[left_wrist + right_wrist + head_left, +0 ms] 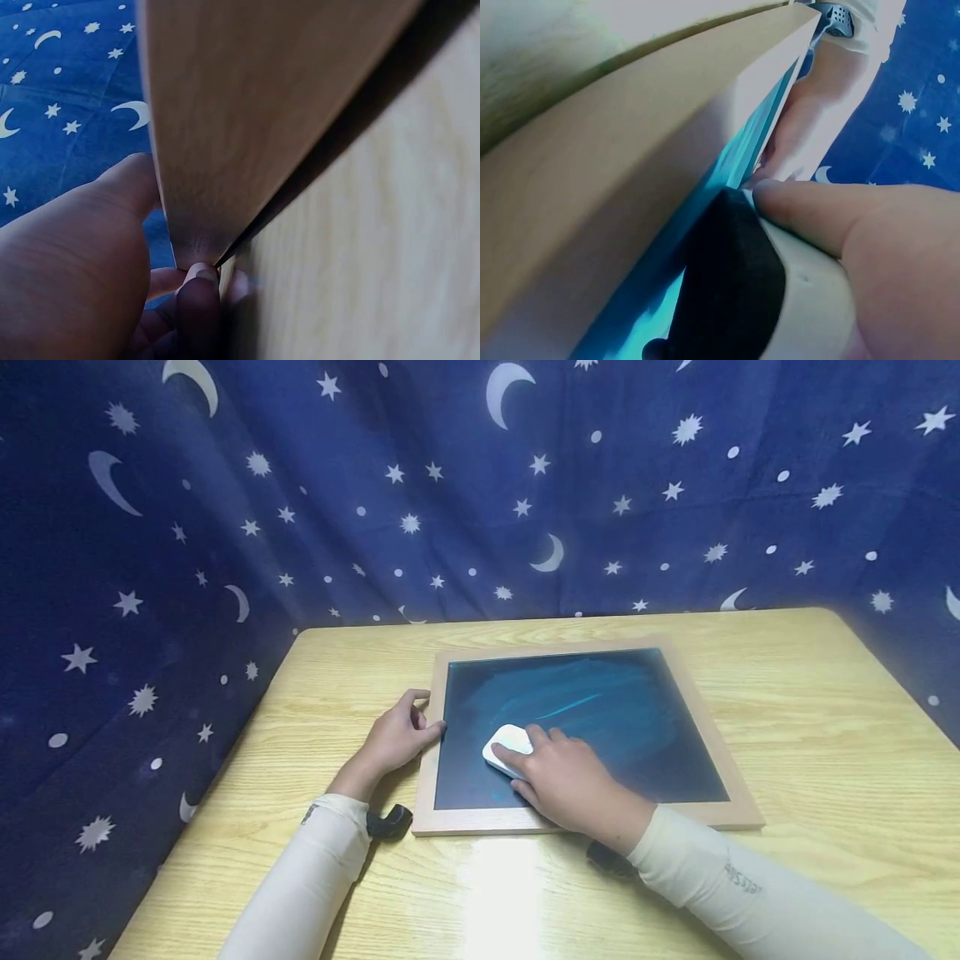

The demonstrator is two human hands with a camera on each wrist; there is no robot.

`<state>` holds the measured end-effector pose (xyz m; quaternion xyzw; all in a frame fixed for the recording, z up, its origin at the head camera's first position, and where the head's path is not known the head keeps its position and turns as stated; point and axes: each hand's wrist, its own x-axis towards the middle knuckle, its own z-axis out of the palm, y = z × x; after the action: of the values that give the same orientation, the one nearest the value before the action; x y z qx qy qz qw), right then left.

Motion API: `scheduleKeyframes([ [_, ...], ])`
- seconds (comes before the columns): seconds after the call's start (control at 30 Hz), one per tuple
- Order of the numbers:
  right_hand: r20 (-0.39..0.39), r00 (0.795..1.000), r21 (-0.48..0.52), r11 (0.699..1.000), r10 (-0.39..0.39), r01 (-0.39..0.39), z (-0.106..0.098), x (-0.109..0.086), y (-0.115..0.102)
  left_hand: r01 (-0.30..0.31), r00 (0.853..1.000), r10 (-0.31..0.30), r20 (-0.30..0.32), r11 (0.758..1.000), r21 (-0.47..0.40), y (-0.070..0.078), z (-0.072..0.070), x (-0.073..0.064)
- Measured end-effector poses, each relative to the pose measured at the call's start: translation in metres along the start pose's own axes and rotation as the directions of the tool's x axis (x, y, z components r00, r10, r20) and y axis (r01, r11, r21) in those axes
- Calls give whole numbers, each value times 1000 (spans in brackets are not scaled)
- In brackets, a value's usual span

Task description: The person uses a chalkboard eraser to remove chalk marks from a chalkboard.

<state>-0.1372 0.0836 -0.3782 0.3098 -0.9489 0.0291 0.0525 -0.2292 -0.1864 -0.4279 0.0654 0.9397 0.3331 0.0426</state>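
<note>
A chalkboard (675, 764) in a pale wooden frame lies on the table, its dark face smeared with bluish chalk. My right hand (573, 781) grips a white eraser (516, 737) on the lower left part of the board. The right wrist view shows the eraser's thick black pad (731, 277) facing the board. At the left side of the frame is my left hand (393, 741), its thumb on top of the rail. In the left wrist view, fingertips (201, 274) press the rail's lower edge from below, so the hand pinches the frame (240, 112).
A light wood-grain table (810, 710) extends around the board. Behind and to the left hangs a dark blue curtain (450, 435) with moons and stars. A brighter blue chalk stroke (572, 705) slants across the board above the eraser.
</note>
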Motion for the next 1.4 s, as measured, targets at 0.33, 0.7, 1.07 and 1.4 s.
scheduleKeyframes([
  [0.33, 5, 990, -6, 990, 144, -144, -3, -5, 43, 5, 1000, -5, 11, 1000, 5, 3, 1, 0],
  [0.7, 51, 940, 76, 937, 337, -340, -13, -36, 135, 5, 1000, -5, 16, 1000, 8, 3, 0, -1],
  [1.07, 89, 902, 95, 898, 423, -431, -18, -52, 158, 12, 1000, -12, 5, 1000, 1, 3, -1, -2],
  [1.4, 3, 902, 164, 889, 432, -427, -21, -66, 153, 7, 1000, -7, 12, 1000, -4, 3, -1, -4],
])
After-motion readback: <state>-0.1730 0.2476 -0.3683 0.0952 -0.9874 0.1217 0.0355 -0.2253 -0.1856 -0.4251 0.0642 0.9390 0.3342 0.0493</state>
